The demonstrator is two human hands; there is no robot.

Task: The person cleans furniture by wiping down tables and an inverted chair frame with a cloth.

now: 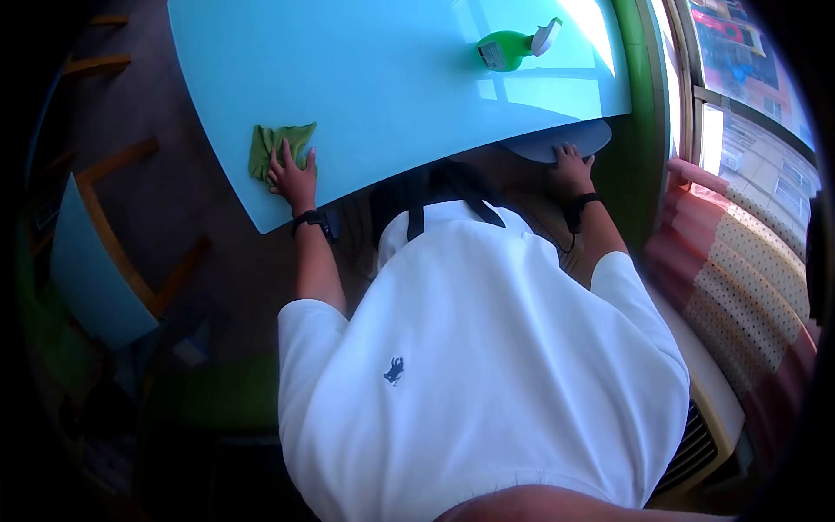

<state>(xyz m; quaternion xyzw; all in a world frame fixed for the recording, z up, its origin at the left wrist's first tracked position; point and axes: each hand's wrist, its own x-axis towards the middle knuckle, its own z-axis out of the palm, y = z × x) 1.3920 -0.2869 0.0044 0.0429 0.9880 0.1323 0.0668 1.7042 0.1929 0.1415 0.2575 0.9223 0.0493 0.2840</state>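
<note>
My left hand (294, 180) lies on a green cloth (261, 157) at the near left corner of a pale blue glossy table (365, 96). Its fingers are curled over the cloth's right part, pressing it to the tabletop. My right hand (572, 171) rests with fingers apart on the edge of a rounded grey-blue panel (561, 139), possibly a chair part, at the table's near right edge. Its palm and thumb are partly hidden. A green spray bottle (504, 50) with a white nozzle lies toward the far right of the tabletop.
A chair (104, 252) with a wooden frame and light blue panel stands to the left. On the right are a window (752, 96), a pink and dotted curtain (726, 270), and a beige unit with a dark grille (691, 444). The table's near edge runs just before my body.
</note>
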